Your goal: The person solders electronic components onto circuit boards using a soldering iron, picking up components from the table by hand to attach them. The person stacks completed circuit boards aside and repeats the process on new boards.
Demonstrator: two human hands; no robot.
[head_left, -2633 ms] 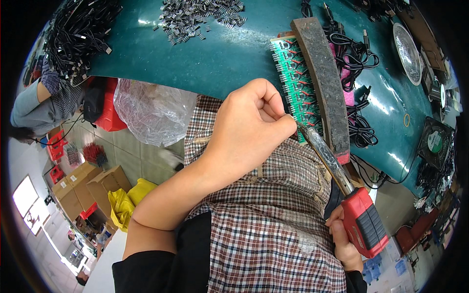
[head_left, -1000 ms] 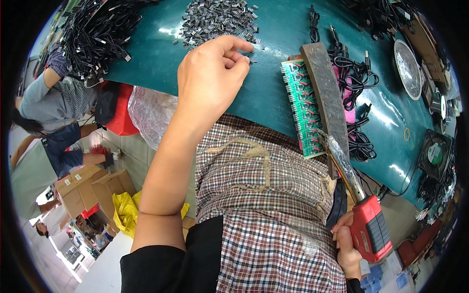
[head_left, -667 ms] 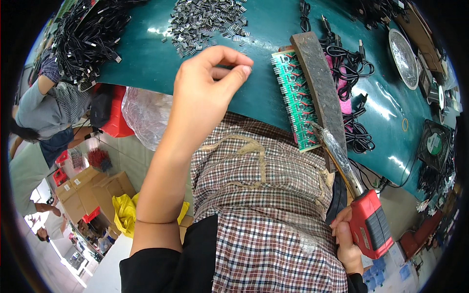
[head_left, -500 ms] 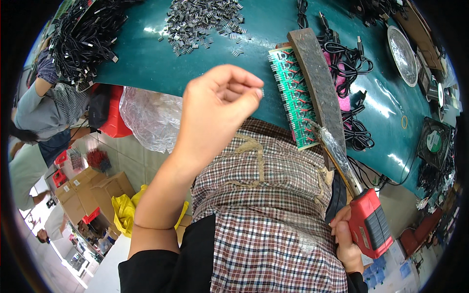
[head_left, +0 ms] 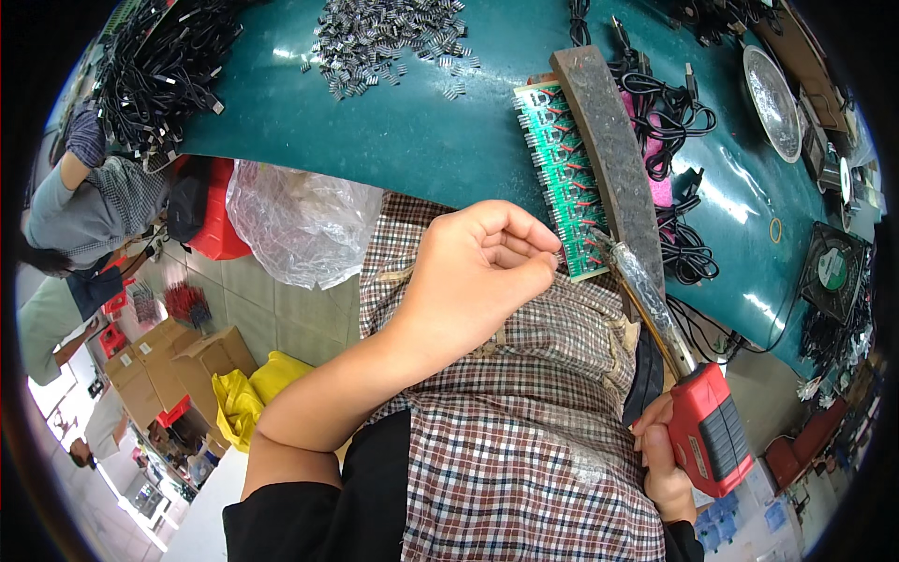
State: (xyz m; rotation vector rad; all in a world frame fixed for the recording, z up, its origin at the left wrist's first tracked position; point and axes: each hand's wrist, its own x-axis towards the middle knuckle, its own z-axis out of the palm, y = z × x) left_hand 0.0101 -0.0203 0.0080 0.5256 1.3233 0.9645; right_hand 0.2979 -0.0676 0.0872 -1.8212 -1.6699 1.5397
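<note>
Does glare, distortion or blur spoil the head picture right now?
Head view: white glare streaks the green tabletop right of the looped black cables; bright patches wash out the lower left; things near the dark rim look bent; the left hand and green circuit boards show no obvious blur.

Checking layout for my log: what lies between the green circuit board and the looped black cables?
The head view shows a dark grey bar beside the green board, then pink material partly under the cables.
</note>
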